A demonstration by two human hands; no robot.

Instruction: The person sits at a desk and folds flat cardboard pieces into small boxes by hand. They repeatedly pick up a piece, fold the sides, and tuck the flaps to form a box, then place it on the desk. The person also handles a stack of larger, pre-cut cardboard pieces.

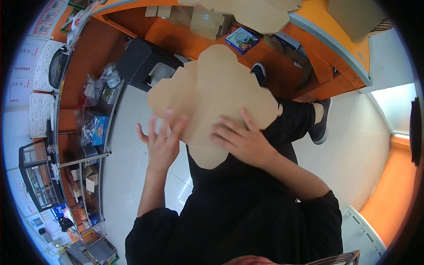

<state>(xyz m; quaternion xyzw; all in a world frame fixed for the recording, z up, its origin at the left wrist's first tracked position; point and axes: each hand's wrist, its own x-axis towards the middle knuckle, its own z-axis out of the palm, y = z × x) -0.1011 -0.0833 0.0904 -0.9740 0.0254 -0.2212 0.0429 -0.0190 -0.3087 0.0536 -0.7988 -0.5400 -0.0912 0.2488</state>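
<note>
A flat, unfolded brown cardboard box blank with rounded flaps lies over my lap. Fold lines cross it, and one flap points back toward my body. My right hand rests on its near right part, fingers stretched out and spread over the surface. At the near left edge is my left hand, its fingers apart and slightly blurred, with the fingertips over or touching the cardboard. Neither hand is closed around anything.
An orange counter curves ahead, with more flat cardboard blanks on top. Below sit a blue printed box and cartons. A black bin-like container stands ahead left. Shelving with bagged goods lines the left. My shoe is at the right.
</note>
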